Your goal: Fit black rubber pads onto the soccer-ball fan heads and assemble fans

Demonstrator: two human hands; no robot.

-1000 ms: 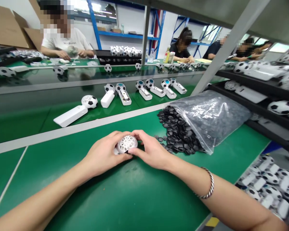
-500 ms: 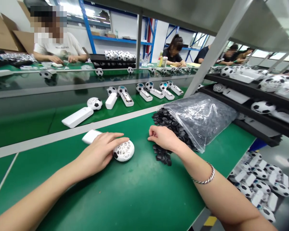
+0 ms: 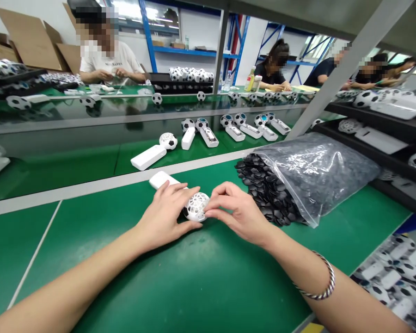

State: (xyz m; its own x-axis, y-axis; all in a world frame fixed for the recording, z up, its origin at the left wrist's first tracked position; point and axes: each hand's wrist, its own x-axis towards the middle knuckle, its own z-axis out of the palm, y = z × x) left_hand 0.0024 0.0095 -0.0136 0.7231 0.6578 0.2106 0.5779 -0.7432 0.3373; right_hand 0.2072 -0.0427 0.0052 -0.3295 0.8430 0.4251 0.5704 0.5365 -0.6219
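A white device with a football-patterned round head (image 3: 197, 207) and a flat handle lies on the green table (image 3: 180, 282). My left hand (image 3: 168, 210) is wrapped over its neck, thumb and fingers around the head. At the head's right side is my right hand (image 3: 234, 208), its thumb and fingertips pinched together; whatever they may hold is too small to make out. Right of that hand, small black pieces (image 3: 270, 189) spill from the mouth of a clear plastic bag (image 3: 326, 171).
Beyond the pale strip, similar devices (image 3: 149, 157) lie on a green belt. Black trays (image 3: 377, 141) with more devices stand at the right, behind a slanted grey post (image 3: 346, 69). Across the belt a person in a white shirt (image 3: 111, 64) and other people sit working.
My right hand has moved left from the black pieces to the device's head. My left hand's thumb now lies around the head's near side. The camera view has shifted left.
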